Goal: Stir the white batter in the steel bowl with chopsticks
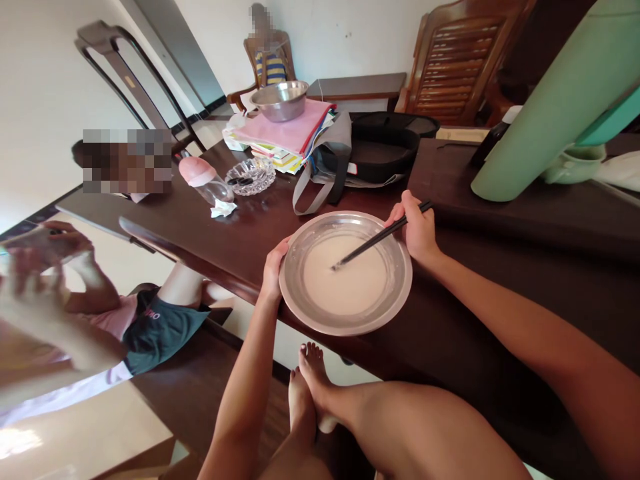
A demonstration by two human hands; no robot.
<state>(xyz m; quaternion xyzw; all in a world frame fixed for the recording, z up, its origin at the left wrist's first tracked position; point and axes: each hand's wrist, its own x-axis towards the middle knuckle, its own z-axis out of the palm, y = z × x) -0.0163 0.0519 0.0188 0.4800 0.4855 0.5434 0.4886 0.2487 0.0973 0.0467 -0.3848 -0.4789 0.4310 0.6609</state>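
Observation:
A round metal bowl (295, 300) sits at the edge of the dark table, with pale, creamy batter (345, 290) in it. My left hand (274, 267) is closed on the bowl's left rim; the fingertips are partly hidden behind it. At the upper right of the bowl, my right hand (416, 227) grips a pair of black chopsticks (383, 233). They slant down to the left, and their tips dip into the batter near the middle of the bowl.
Behind the bowl lies a grey and black bag (370, 153), beside a stack of books (280, 150) with a metal basin (283, 100) on top. A glass ashtray (253, 177) and a pink-capped bottle (205, 180) stand left. A green cylinder (540, 113) leans right. Other people are at left and back.

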